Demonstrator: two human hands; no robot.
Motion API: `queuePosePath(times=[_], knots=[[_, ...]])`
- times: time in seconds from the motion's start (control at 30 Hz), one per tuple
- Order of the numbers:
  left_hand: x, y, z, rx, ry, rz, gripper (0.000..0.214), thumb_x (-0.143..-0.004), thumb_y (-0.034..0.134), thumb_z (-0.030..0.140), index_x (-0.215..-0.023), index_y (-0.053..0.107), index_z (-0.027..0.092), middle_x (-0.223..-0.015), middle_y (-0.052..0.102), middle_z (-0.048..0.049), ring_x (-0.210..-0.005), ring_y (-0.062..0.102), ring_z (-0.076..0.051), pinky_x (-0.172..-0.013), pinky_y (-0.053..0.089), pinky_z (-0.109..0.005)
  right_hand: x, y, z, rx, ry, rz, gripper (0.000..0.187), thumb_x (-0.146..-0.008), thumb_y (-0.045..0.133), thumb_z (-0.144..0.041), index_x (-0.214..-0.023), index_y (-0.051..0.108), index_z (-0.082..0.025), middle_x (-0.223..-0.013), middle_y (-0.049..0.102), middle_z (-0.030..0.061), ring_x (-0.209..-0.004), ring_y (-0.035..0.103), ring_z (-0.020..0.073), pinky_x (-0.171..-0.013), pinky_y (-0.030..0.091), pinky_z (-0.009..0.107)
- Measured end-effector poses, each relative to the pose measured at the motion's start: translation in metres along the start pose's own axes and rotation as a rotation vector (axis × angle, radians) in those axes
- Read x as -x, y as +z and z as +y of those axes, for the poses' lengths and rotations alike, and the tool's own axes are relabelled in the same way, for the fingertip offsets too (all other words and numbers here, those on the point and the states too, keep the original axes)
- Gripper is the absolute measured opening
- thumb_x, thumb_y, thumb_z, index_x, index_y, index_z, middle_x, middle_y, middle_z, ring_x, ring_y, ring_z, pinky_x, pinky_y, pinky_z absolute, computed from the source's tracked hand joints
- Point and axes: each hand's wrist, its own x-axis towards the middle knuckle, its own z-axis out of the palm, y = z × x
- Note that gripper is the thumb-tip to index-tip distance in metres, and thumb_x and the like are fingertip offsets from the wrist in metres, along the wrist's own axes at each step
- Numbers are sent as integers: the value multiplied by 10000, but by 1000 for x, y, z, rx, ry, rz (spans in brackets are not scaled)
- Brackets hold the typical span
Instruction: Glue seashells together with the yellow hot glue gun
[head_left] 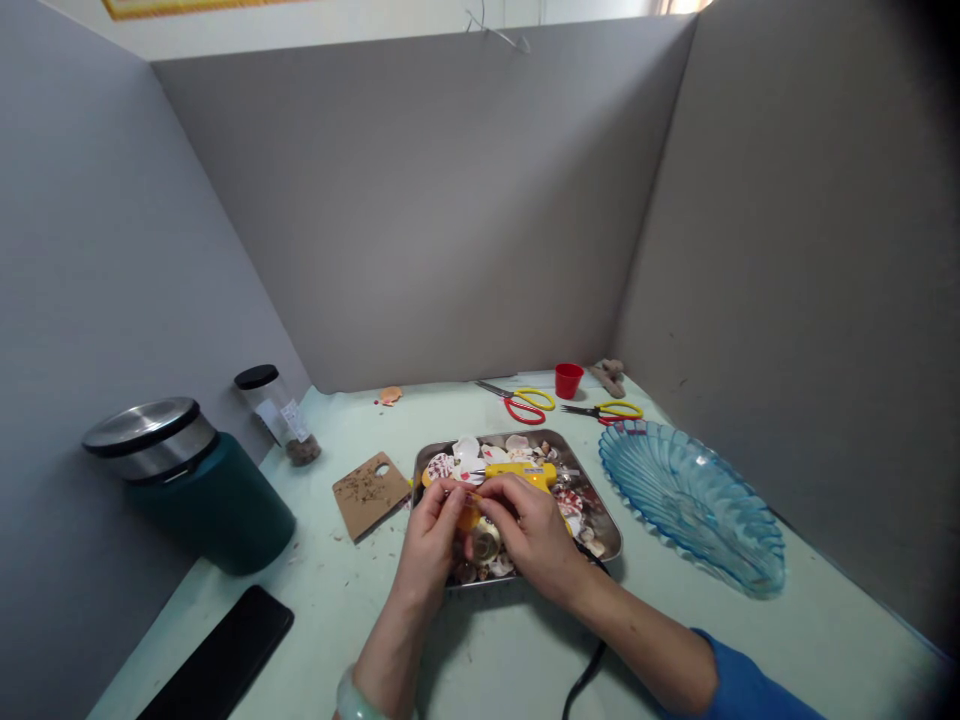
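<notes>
My left hand and my right hand meet over the near part of a metal tray. Between their fingertips is a small orange piece, shaped like a shell; the fingers partly cover it. Both hands are closed in a pinch around it. Just below the fingers shows a small round glass item, whose kind I cannot make out. A yellow glue gun lies across the tray, on top of white and patterned shells. A black cord runs under my right forearm toward the front edge.
A brown board with dark crumbs lies left of the tray. Farther left are a jar, a green flask and a phone. Scissors, pliers-like cutters and a red cup sit behind; a blue glass dish stands right.
</notes>
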Motion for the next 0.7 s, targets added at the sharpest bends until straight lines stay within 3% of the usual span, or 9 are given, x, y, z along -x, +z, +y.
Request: queuePosePath(times=[0.37,0.7], knots=[[0,0,0,-28,23,-38,302,-820,685,389,-1018,629,168,-968,667,-38,-582,575,-82,-586,497,-232,4,1,6,-2,40,36,70,-921,564,-190,-902,630,-206,-865,665,31,-809,619,185,-742,456,301],[1,6,6,6,2,27,370,-756,730,453,-932,607,152,-836,651,-36,-653,587,-132,-518,517,-227,4,-1,-2,73,-66,5,105,-897,582,-150,-983,615,-199,-908,636,50,-828,590,197,-733,450,310]])
